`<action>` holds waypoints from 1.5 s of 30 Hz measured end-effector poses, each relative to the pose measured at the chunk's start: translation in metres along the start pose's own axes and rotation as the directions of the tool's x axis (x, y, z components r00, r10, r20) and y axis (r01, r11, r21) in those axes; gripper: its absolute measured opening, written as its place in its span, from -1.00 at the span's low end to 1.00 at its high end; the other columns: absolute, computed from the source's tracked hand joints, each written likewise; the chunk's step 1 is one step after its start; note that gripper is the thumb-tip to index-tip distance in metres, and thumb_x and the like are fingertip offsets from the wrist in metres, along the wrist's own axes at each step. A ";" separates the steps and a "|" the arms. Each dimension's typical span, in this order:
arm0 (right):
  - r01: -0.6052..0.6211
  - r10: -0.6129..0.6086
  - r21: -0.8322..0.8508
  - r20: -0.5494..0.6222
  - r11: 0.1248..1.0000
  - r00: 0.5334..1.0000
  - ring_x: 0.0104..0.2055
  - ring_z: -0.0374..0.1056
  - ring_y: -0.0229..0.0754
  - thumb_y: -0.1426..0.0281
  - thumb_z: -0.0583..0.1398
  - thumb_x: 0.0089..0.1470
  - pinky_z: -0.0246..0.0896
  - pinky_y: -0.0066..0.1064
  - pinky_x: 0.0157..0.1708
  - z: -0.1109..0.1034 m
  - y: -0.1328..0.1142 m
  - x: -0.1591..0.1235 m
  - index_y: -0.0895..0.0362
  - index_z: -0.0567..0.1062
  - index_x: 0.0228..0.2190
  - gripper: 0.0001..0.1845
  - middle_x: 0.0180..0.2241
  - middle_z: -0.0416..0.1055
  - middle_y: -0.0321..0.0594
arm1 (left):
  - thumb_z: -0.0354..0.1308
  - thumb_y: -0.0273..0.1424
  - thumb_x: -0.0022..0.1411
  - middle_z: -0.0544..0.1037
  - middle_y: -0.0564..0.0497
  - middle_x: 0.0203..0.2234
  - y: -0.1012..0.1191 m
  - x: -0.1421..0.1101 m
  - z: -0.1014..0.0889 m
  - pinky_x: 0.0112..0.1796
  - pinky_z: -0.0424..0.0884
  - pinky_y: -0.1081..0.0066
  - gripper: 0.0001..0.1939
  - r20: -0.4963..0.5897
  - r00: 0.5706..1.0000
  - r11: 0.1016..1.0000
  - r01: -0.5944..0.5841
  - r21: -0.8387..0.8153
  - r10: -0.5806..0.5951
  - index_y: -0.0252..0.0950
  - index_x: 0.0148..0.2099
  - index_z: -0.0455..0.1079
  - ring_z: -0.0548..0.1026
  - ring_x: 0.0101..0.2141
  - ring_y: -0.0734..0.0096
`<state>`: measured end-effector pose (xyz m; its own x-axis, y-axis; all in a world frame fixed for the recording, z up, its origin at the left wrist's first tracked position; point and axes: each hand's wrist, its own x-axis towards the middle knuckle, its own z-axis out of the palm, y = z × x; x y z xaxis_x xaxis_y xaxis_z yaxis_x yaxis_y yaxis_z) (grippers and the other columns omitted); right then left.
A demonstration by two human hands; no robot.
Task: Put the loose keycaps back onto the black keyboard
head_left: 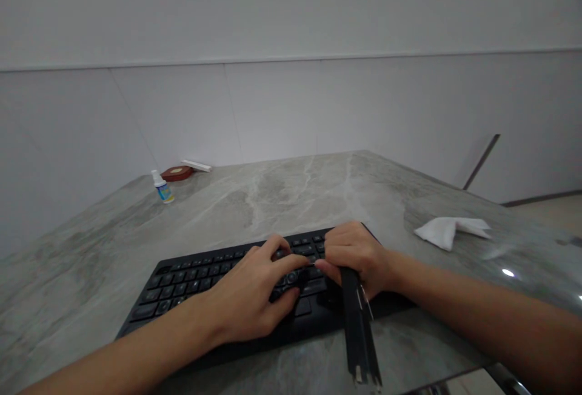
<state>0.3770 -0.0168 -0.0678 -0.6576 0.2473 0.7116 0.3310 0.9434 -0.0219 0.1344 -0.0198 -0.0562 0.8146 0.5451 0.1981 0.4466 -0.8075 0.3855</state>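
Note:
A black keyboard lies at a slant on the marbled table, partly covered by both hands. My left hand rests over its right half, thumb and index finger apart, with the index fingertip close to my right thumb. Whether anything small lies between those two tips is hard to see. My right hand is closed in a fist at the keyboard's right end. From its underside a long black tool with thin metal edges points down toward me. Its working end is hidden in the fist, so I cannot tell its exact kind.
A crumpled white tissue lies right of the keyboard. Toward the far left stand a small white spray bottle, a reddish-brown object and a white strip. A shiny-edged object shows at the bottom right. White wall panels rise behind the table.

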 end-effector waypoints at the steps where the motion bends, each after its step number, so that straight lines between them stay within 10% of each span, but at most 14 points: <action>1: 0.006 -0.006 0.004 0.003 1.000 1.000 -0.63 -0.02 -0.31 0.46 0.10 0.22 -0.19 -0.35 -0.55 0.001 0.000 0.000 0.05 0.09 -0.60 -0.61 -0.67 0.06 -0.43 | 0.16 -0.45 0.27 0.34 -0.14 -0.01 -0.001 0.002 -0.003 0.00 0.43 0.07 -0.55 0.029 1.000 1.000 -0.005 0.016 0.004 -0.16 0.20 0.38 0.42 -0.07 0.15; 8: -0.026 0.027 0.015 -0.059 1.000 0.998 -0.63 -0.06 -0.32 0.50 0.13 0.18 -0.21 -0.35 -0.55 0.001 0.002 -0.001 0.06 0.07 -0.60 -0.59 -0.67 0.02 -0.45 | 0.17 -0.33 0.32 0.39 -0.18 -0.06 -0.007 0.008 -0.002 -0.08 0.34 -0.01 -0.66 0.081 0.990 0.974 -0.126 0.190 0.113 -0.09 0.13 0.48 0.38 0.03 -0.03; 17: 0.008 0.001 -0.098 0.092 0.995 0.996 -0.64 0.01 -0.30 0.42 0.06 0.27 -0.17 -0.34 -0.56 0.011 -0.004 0.001 0.07 0.16 -0.62 -0.60 -0.68 0.14 -0.40 | 0.14 -0.47 0.27 0.45 -0.12 -0.10 -0.013 0.002 0.005 -0.07 0.33 0.14 -0.71 -0.174 0.981 0.996 -0.089 -0.020 0.084 -0.29 0.04 0.42 0.42 -0.08 0.17; 31: 0.246 -0.150 -0.326 0.295 0.913 0.944 -0.59 0.13 -0.25 0.49 0.12 0.26 -0.21 -0.30 -0.52 0.011 -0.014 0.009 0.13 0.34 -0.61 -0.63 -0.65 0.30 -0.31 | 0.07 -0.49 0.41 0.52 -0.02 -0.31 -0.023 0.009 0.015 -0.24 0.37 0.35 -0.79 -0.183 0.969 0.984 -0.174 -0.033 0.165 -0.27 -0.16 0.56 0.48 -0.29 0.37; 39: -0.135 0.135 -0.007 0.118 0.991 0.984 -0.65 0.03 -0.35 0.44 0.07 0.25 -0.17 -0.38 -0.57 0.024 -0.005 -0.002 0.10 0.20 -0.65 -0.58 -0.70 0.15 -0.40 | 0.17 -0.46 0.36 0.51 -0.01 -0.30 -0.019 0.014 0.015 -0.25 0.42 0.39 -0.84 -0.157 0.985 0.996 -0.080 -0.041 0.073 -0.26 -0.21 0.60 0.48 -0.29 0.38; 45: -0.142 0.141 0.020 0.040 0.990 0.989 -0.66 -0.02 -0.37 0.51 0.07 0.18 -0.17 -0.41 -0.58 0.024 -0.008 -0.003 0.08 0.13 -0.64 -0.61 -0.70 0.07 -0.44 | 0.19 -0.42 0.37 0.52 0.00 -0.32 -0.015 0.019 0.015 -0.27 0.44 0.42 -0.81 -0.169 0.984 0.989 -0.077 -0.128 0.055 -0.25 -0.25 0.64 0.50 -0.32 0.41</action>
<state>0.3598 -0.0199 -0.0872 -0.6306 0.3863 0.6731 0.4072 0.9030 -0.1368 0.1490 -0.0009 -0.0721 0.7636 0.5302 0.3686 0.3314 -0.8117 0.4810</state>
